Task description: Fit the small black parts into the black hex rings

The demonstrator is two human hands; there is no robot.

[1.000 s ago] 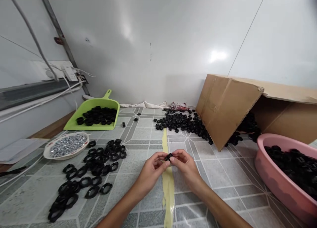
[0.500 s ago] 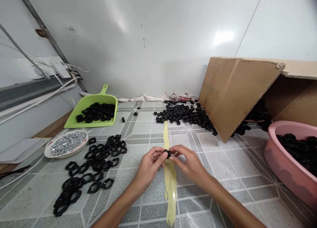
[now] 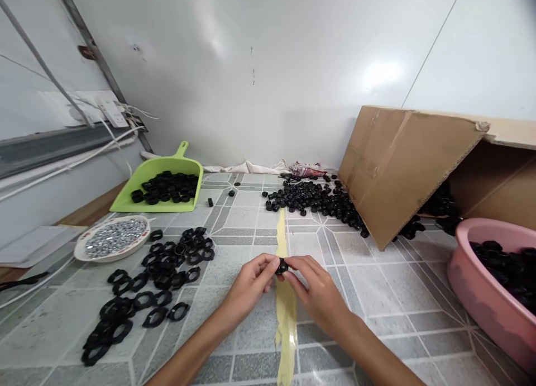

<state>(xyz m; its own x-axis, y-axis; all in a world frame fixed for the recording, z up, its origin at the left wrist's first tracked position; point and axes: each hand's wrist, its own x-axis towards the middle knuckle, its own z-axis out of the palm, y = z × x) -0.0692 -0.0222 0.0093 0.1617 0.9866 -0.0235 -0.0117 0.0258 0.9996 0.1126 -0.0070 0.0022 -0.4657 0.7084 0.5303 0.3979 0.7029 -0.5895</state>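
Between my fingertips is a small black ring-like plastic part (image 3: 282, 266), above the yellow strip on the tiled surface. My left hand (image 3: 254, 279) pinches it from the left with thumb and forefinger. From the right, my right hand (image 3: 312, 279) grips the same part, its fingers closed around that edge. Fingers cover much of the part, so its fine detail is hidden. To the left lie loose black rings (image 3: 165, 266) in a spread heap. Beyond my hands is a pile of smaller black parts (image 3: 305, 196).
A plate of small shiny metal pieces (image 3: 115, 238) sits at left, near a green dustpan (image 3: 176, 207) holding black parts. On the right, a tilted cardboard box (image 3: 389, 162) stands behind a pink basin (image 3: 473, 263) of black pieces. White cables (image 3: 75, 176) run along the left wall.
My right fingers have closed in more on the black part, and it appears turned between my hands. The view has shifted slightly.
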